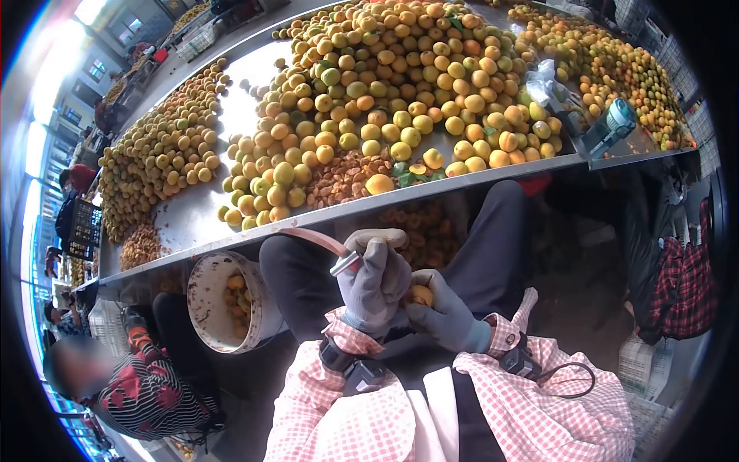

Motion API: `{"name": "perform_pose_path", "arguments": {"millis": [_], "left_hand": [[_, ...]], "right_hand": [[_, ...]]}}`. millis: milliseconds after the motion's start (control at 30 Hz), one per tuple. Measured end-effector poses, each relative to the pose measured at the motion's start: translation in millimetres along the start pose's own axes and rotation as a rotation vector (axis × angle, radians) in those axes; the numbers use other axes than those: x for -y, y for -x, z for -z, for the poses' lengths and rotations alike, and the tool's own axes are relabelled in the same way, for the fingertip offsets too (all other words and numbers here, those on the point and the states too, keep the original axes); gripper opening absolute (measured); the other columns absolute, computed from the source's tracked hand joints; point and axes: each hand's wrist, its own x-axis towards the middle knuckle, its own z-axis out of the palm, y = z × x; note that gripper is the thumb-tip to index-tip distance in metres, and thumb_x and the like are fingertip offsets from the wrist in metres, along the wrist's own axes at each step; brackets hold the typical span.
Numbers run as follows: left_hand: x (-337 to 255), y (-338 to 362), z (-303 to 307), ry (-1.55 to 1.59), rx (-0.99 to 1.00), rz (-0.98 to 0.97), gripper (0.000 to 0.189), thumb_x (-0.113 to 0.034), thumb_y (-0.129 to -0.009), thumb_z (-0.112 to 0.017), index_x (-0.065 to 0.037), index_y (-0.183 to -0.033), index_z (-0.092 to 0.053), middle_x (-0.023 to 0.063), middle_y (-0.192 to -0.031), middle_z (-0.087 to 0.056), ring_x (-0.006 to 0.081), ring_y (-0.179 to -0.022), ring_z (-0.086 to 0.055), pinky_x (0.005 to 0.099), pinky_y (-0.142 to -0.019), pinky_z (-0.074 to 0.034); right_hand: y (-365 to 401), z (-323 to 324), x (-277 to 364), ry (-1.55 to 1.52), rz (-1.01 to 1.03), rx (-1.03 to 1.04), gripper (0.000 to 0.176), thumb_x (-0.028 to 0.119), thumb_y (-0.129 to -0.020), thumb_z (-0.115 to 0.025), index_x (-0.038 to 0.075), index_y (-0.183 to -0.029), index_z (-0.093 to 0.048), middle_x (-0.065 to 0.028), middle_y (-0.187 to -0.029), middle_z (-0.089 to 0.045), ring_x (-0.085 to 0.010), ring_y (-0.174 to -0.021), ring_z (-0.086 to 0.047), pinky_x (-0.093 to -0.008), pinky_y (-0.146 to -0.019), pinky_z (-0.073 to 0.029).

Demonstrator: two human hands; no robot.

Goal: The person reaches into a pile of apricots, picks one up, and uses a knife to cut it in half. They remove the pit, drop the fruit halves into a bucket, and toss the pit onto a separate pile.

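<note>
My left hand (375, 277), in a grey glove, is closed above my lap around a slim curved tool (314, 239) with a pinkish strip and a pale metal end; the gripped part is hidden. Just right of it, my right hand (450, 312), gloved too, pinches an orange-yellow apricot (420, 296) between thumb and fingers. Both hands are close together, in front of the metal table's edge (431, 189). On that table lies a large heap of apricots (377, 69), with a pile of brown pits (346, 179) near the front edge.
A white bucket (258, 289) with fruit pieces stands left of my knee. More halved fruit (419, 231) lies beneath the table edge. A teal bottle (612, 127) and a plastic bag (545, 83) are at the right. A person in a striped top (154, 389) sits at my left.
</note>
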Motion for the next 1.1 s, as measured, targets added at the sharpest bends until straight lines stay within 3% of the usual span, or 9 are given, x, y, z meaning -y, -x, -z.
{"name": "perform_pose_path", "arguments": {"millis": [267, 367, 433, 533, 633, 767, 867, 1000, 1100], "left_hand": [[-8.4, -0.3, -0.3, 0.178, -0.004, 0.102, 0.024, -0.023, -0.1, -0.049, -0.002, -0.105, -0.059, -0.0038, -0.049, -0.034, 0.0058, -0.037, -0.028, 0.0222, -0.037, -0.027], [-4.0, 1.1, -4.5, 0.1, -0.142, 0.137, 0.024, -0.024, -0.099, -0.051, -0.002, -0.104, -0.059, -0.0038, -0.05, -0.035, 0.0056, -0.037, -0.028, 0.022, -0.037, -0.027], [4.0, -1.2, -8.8, -0.14, -0.249, 0.105, 0.024, -0.024, -0.098, -0.052, -0.002, -0.103, -0.059, -0.0037, -0.05, -0.037, 0.0052, -0.037, -0.029, 0.0215, -0.036, -0.026], [15.5, -9.1, 6.9, -0.131, -0.24, 0.085, 0.022, -0.023, -0.098, -0.052, -0.003, -0.102, -0.06, -0.0041, -0.05, -0.036, 0.0048, -0.037, -0.028, 0.0218, -0.035, -0.024], [15.9, -12.6, 8.3, -0.114, -0.178, 0.064, 0.02, -0.022, -0.099, -0.051, -0.005, -0.101, -0.061, -0.0046, -0.049, -0.032, 0.0053, -0.036, -0.026, 0.0231, -0.034, -0.023], [-4.1, -25.7, 23.7, -0.093, -0.126, -0.07, 0.025, -0.028, -0.1, -0.048, -0.007, -0.103, -0.063, -0.0049, -0.049, -0.033, 0.0067, -0.034, -0.026, 0.0237, -0.033, -0.023], [-28.3, -27.1, 44.8, -0.083, -0.135, -0.092, 0.024, -0.026, -0.099, -0.05, -0.004, -0.102, -0.061, -0.0038, -0.048, -0.031, 0.007, -0.035, -0.025, 0.0234, -0.035, -0.024], [-36.2, -17.9, 76.5, -0.053, -0.143, -0.065, 0.027, -0.028, -0.1, -0.049, -0.005, -0.105, -0.061, -0.0051, -0.049, -0.031, 0.0054, -0.036, -0.022, 0.023, -0.035, -0.021], [-32.1, -6.6, 91.2, -0.055, -0.241, -0.011, 0.027, -0.029, -0.099, -0.05, -0.005, -0.105, -0.061, -0.0053, -0.051, -0.031, 0.0052, -0.035, -0.023, 0.0225, -0.035, -0.022]], "right_hand": [[-12.5, 20.6, -3.0, 0.679, 0.622, 0.117, 0.046, 0.006, -0.089, -0.063, 0.004, -0.127, -0.036, -0.0073, -0.114, -0.054, -0.0176, -0.098, -0.059, -0.0324, -0.077, -0.05], [-7.4, 19.9, -5.9, 0.489, 0.343, 0.138, 0.044, 0.009, -0.089, -0.063, 0.005, -0.126, -0.038, -0.0059, -0.114, -0.054, -0.0153, -0.1, -0.057, -0.0322, -0.078, -0.05], [-11.2, 14.3, -3.8, -0.047, -0.02, 0.045, 0.044, 0.01, -0.088, -0.065, 0.008, -0.125, -0.04, -0.004, -0.112, -0.053, -0.0129, -0.098, -0.057, -0.0287, -0.076, -0.05], [-8.9, 3.8, 16.1, -0.336, -0.218, -0.054, 0.044, 0.007, -0.088, -0.065, 0.01, -0.126, -0.042, -0.0023, -0.111, -0.052, -0.0091, -0.095, -0.055, -0.0235, -0.076, -0.049], [-25.2, 19.1, -12.1, -0.242, 0.111, 0.045, 0.045, 0.006, -0.088, -0.064, 0.01, -0.127, -0.043, -0.0016, -0.111, -0.052, -0.0067, -0.094, -0.053, -0.021, -0.076, -0.049], [-54.3, 48.0, 17.9, -0.16, 0.175, -0.169, 0.044, 0.003, -0.086, -0.062, 0.01, -0.127, -0.046, -0.0053, -0.114, -0.055, -0.0099, -0.081, -0.059, -0.021, -0.07, -0.05], [-68.0, 77.4, 33.5, -0.391, 0.027, -0.377, 0.029, 0.004, -0.09, -0.055, 0.007, -0.119, -0.05, -0.0082, -0.105, -0.061, -0.0109, -0.07, -0.058, -0.0193, -0.057, -0.046], [-65.9, 66.6, -0.7, -0.346, -0.2, -0.264, 0.02, 0.01, -0.094, -0.053, 0.007, -0.114, -0.052, -0.0087, -0.098, -0.062, -0.0099, -0.062, -0.054, -0.0178, -0.045, -0.038], [-71.6, 55.9, -27.9, -0.249, -0.367, -0.175, 0.022, 0.015, -0.095, -0.055, 0.007, -0.115, -0.052, -0.0095, -0.106, -0.062, -0.0114, -0.069, -0.06, -0.0199, -0.054, -0.046]]}}
